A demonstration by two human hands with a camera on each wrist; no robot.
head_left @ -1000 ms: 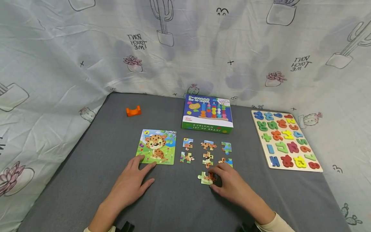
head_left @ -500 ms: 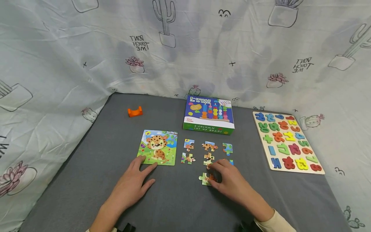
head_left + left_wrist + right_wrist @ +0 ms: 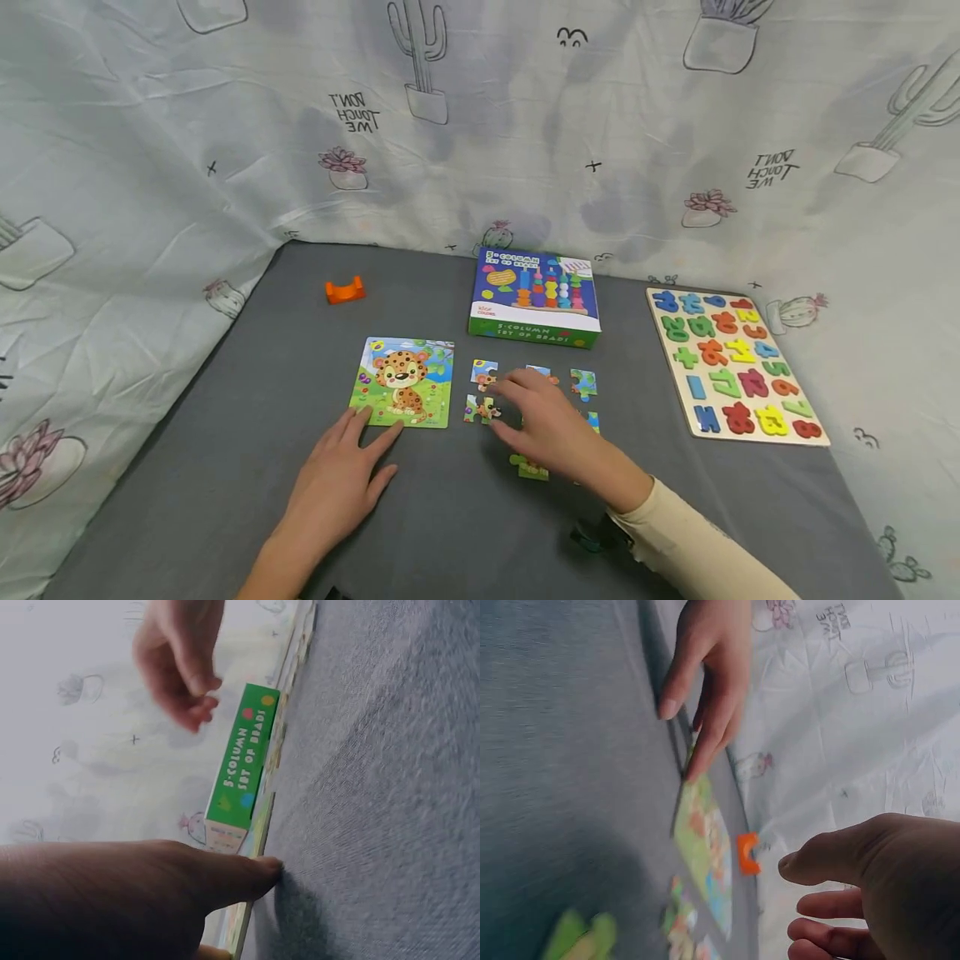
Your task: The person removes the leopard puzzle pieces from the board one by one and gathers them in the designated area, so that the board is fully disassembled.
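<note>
My left hand (image 3: 333, 479) rests its fingertips on the lower edge of a square leopard picture board (image 3: 438, 383). Over the puzzle pieces hovers my right hand (image 3: 555, 429), its thumb and fingers apart with nothing between them; the right wrist view also shows that gap beyond the thumb (image 3: 825, 859). A corner puzzle piece (image 3: 483, 369) and a face piece (image 3: 471, 408) lie just left of its fingertips. On its far right are a blue-green piece (image 3: 584, 382) and a partly covered one (image 3: 593, 421). A green piece (image 3: 533, 472) lies in front; the middle piece is hidden beneath the hand.
A bead-set box (image 3: 534, 296) stands behind the pieces. An orange bracket-shaped piece (image 3: 345, 291) lies at the back left. To the right is a wooden board (image 3: 678, 408) of coloured letters and numbers. A printed curtain (image 3: 517, 125) hangs around the grey table (image 3: 450, 533).
My right hand has let go of the front green piece, risen, and moved up and left over the other pieces. My left hand stays on the leopard board.
</note>
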